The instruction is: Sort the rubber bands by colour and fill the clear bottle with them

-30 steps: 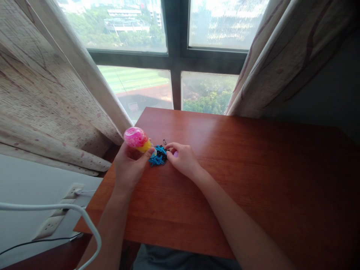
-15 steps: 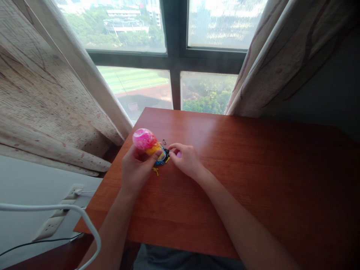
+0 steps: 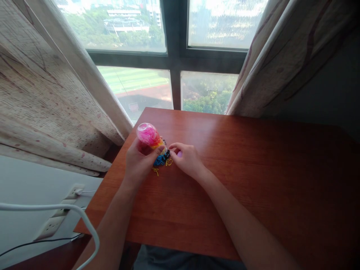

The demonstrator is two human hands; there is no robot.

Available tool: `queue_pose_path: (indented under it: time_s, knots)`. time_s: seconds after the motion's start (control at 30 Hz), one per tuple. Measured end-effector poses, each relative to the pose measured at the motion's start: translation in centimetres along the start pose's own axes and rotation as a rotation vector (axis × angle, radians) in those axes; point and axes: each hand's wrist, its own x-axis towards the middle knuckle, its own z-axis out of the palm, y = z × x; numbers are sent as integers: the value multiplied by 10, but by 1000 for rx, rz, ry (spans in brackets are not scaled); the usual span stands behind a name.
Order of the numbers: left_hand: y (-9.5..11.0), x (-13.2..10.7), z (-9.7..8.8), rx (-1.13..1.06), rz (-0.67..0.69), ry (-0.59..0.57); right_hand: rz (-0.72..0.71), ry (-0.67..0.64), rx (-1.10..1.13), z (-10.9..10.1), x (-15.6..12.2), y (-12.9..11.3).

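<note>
My left hand (image 3: 140, 163) is closed round a small clear jar (image 3: 150, 135) full of pink and yellow rubber bands, tipped mouth-down over the table. Below its mouth lies a small pile of blue and black bands (image 3: 161, 159), with loose yellow bands (image 3: 168, 162) beside it. My right hand (image 3: 187, 159) rests on the wooden table (image 3: 239, 180) just right of the pile, fingers curled, with something pinkish tucked under them that I cannot make out.
Curtains hang at the left (image 3: 47, 97) and right (image 3: 281, 56) of a window (image 3: 174, 48) behind the table. A wall socket strip (image 3: 60, 210) and a white cable (image 3: 70, 213) sit low on the left, beyond the table's edge.
The jar has moved right and tipped more steeply over the pile. Yellow bands have appeared on the table beside the blue ones. The right hand has barely moved.
</note>
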Motion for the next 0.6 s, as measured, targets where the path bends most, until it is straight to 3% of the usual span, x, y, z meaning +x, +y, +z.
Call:
queue_pose_path:
  time_s: [0.1,0.23,0.4,0.5,0.6]
  knots:
    - [-1,-1,-3,66,23,52,3,4,6,-1,1,-1]
    - [4,-2,-3,-26,1,-35,-38,35,52,-4,1,-7]
    - [7,-3,-2,-29,18,32,-79,184,81,2,-3,-20]
    - [5,-8,-5,-36,-7,-17,-146,103,85,8,-6,-24]
    - [2,-15,-9,-19,15,46,-158,108,105,11,-7,-26]
